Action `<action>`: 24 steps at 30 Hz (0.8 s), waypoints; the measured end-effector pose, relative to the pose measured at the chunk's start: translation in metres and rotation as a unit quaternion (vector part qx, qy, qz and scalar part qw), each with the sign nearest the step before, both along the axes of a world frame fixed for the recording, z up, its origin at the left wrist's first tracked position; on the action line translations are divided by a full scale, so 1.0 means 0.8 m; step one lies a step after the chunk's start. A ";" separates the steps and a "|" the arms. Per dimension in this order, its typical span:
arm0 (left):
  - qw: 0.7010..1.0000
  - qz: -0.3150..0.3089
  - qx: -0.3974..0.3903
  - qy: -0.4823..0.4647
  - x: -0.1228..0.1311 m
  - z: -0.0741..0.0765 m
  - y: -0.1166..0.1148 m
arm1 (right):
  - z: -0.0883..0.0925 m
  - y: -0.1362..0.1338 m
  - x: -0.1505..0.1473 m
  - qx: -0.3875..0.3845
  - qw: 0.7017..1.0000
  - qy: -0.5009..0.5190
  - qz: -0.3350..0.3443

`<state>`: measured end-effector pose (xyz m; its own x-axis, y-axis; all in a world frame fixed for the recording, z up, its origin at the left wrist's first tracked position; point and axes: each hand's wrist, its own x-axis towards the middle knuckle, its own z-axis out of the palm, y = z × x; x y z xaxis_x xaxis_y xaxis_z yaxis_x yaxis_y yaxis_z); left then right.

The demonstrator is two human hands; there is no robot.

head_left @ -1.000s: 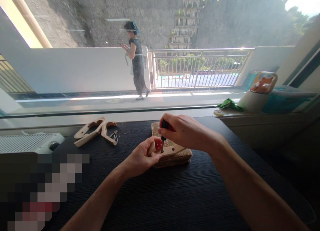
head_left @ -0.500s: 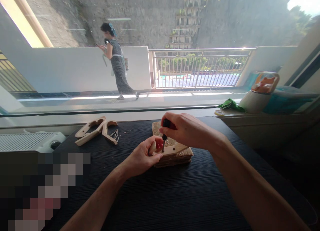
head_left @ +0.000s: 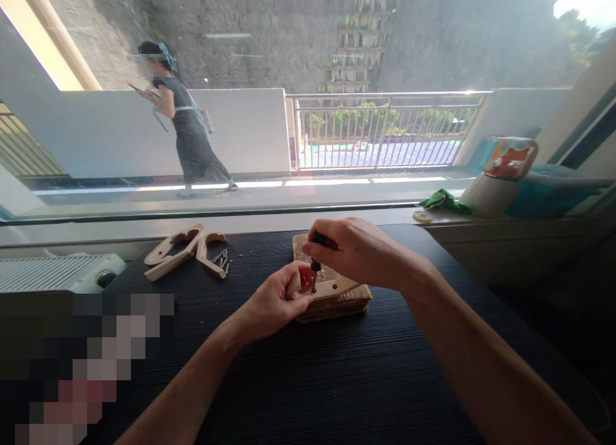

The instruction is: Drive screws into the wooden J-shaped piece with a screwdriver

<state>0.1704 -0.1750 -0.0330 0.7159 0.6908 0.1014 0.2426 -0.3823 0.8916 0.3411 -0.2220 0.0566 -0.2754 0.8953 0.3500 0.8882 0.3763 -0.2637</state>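
Observation:
My right hand is closed around the black handle of a screwdriver, held upright. Its shaft points down into a hole near the left end of a pale wooden piece, where a second dark hole shows further right. Fingers of my left hand grip the curved left end of this piece. Beneath it lies a block of stacked corrugated cardboard. Part of the wooden piece is hidden by my hands, and the screwdriver's tip is inside the hole.
On the black table, curved wooden pieces and several screws lie at the left. A white heater stands beyond the left edge. The sill holds a green cloth and a tape roll. Outside the window walks a person.
My right hand has turned slightly on the screwdriver handle, with its fingers a little further left. My left hand and the wooden piece stay put. The person outside has moved left.

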 end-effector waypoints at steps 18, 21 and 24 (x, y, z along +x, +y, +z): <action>1.000 -0.001 -0.023 0.001 0.001 0.007 -0.003 | 0.000 0.000 0.003 -0.003 1.000 -0.011 -0.028; 1.000 -0.006 -0.016 0.000 0.001 0.006 -0.002 | 0.000 0.000 0.002 0.005 0.999 -0.013 -0.038; 1.000 -0.005 -0.001 0.002 0.001 0.006 -0.001 | 0.001 -0.003 -0.003 0.009 1.000 -0.012 -0.026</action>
